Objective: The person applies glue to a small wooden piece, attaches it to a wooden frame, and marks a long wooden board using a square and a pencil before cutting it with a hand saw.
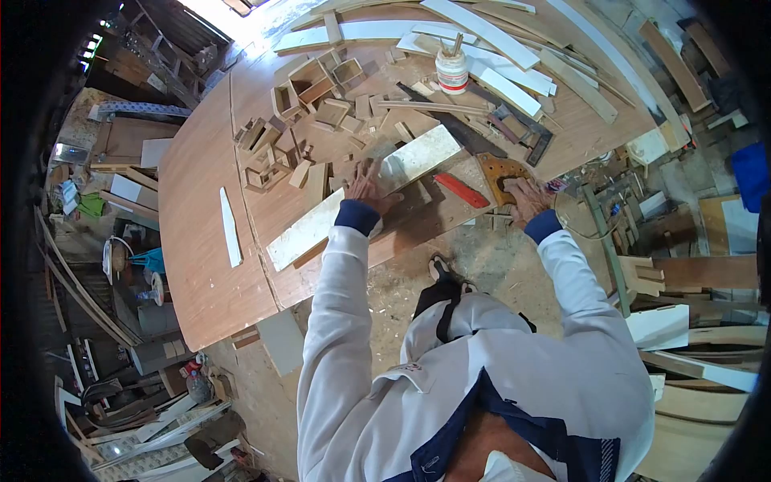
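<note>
My left hand point(371, 189) lies across a long white-faced board point(309, 233), fingers over its far edge and thumb near its close edge. The board rests slantwise on the brown table near its front edge. At the right table edge, my right hand point(528, 201) is closed around the wooden handle of a handsaw point(496, 170). A dark blade seems to run from the handle up and left across the table, partly behind the board's end. Between the two hands lies a long red object point(462, 190) whose kind I cannot make out.
Small wooden box frames and offcuts point(309, 84) cover the table's middle. A white jar with brushes point(451, 72) stands among white strips point(482, 32) at the back. A narrow white piece point(230, 229) lies left. Timber point(691, 325) is stacked at the right.
</note>
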Tool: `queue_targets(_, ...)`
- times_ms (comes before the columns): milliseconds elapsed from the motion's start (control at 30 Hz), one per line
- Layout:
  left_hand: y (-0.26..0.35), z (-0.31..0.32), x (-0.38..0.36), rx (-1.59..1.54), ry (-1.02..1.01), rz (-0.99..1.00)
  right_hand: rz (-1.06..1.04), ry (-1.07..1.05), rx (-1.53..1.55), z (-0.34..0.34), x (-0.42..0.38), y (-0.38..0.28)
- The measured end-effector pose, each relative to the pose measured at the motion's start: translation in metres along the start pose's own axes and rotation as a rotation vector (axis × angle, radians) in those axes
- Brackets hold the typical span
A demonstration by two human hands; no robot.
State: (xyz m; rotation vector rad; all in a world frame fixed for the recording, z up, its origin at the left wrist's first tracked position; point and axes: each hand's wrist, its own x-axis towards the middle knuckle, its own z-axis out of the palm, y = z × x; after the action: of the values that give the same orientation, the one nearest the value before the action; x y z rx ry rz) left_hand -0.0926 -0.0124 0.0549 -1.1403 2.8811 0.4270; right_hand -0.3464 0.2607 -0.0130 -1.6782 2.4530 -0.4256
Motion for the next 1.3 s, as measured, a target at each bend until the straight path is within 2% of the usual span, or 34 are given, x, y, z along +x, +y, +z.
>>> queue_targets(33,-0.004,0.004,0.007,-0.001,0.006,0.001,-0.014,0.016,0.040,0.002,0.002,0.002)
queue_targets(100,-0.008,0.012,0.030,-0.100,0.210,0.030,0.008,0.023,-0.006,0.002,0.004,-0.001)
queue_targets(133,-0.007,0.013,0.039,-0.103,0.210,0.034,0.033,0.022,-0.049,-0.001,0.003,-0.005)
queue_targets(267,0.010,0.008,0.067,-0.153,0.018,0.055,0.031,0.039,-0.081,0.003,0.003,-0.010)
queue_targets(300,0.018,0.011,0.072,-0.155,0.021,0.059,0.032,0.065,-0.065,0.005,0.002,-0.011)
queue_targets(367,0.030,0.019,0.077,-0.083,-0.072,-0.057,0.025,0.086,-0.050,0.006,0.004,-0.011)
queue_targets(400,0.032,0.023,0.075,-0.045,-0.025,-0.047,0.076,0.074,-0.044,0.004,0.006,-0.012)
queue_targets(467,0.029,0.029,0.075,-0.081,-0.059,-0.076,0.116,0.047,-0.036,0.002,0.004,-0.017)
queue_targets(567,0.026,0.025,0.068,-0.118,-0.076,-0.066,0.138,0.148,-0.029,0.001,0.005,-0.022)
queue_targets(633,0.021,0.033,0.070,-0.105,-0.018,-0.014,0.113,0.300,0.048,0.011,0.009,-0.018)
queue_targets(767,0.013,0.047,0.072,-0.081,0.067,0.042,0.134,0.364,0.273,0.003,0.009,-0.020)
queue_targets(833,0.012,0.045,0.069,-0.170,0.140,0.102,0.374,0.251,0.430,-0.014,0.009,-0.032)
queue_targets(867,0.010,0.044,0.067,-0.168,0.142,0.104,0.374,0.254,0.430,-0.016,0.010,-0.033)
queue_targets(933,0.006,0.038,0.053,-0.132,0.203,0.130,0.412,0.313,0.653,-0.017,0.009,-0.032)
queue_targets(967,0.001,0.035,0.045,-0.129,0.200,0.132,0.414,0.314,0.656,-0.010,0.008,-0.028)
queue_targets(1033,-0.012,0.031,0.026,-0.203,0.221,0.165,0.350,0.508,0.646,0.000,0.007,-0.023)
queue_targets(1067,-0.017,0.034,0.017,-0.189,0.246,0.134,0.348,0.509,0.649,-0.002,0.005,-0.023)
queue_targets(1100,-0.018,0.031,0.007,-0.186,0.248,0.134,0.323,0.472,0.713,-0.019,0.002,-0.032)
queue_targets(1167,-0.016,0.025,-0.009,-0.082,0.096,0.014,0.294,0.434,0.775,-0.027,-0.005,-0.038)
queue_targets(1300,-0.034,0.047,-0.003,-0.003,0.128,0.027,0.310,0.481,0.794,-0.026,-0.021,-0.035)
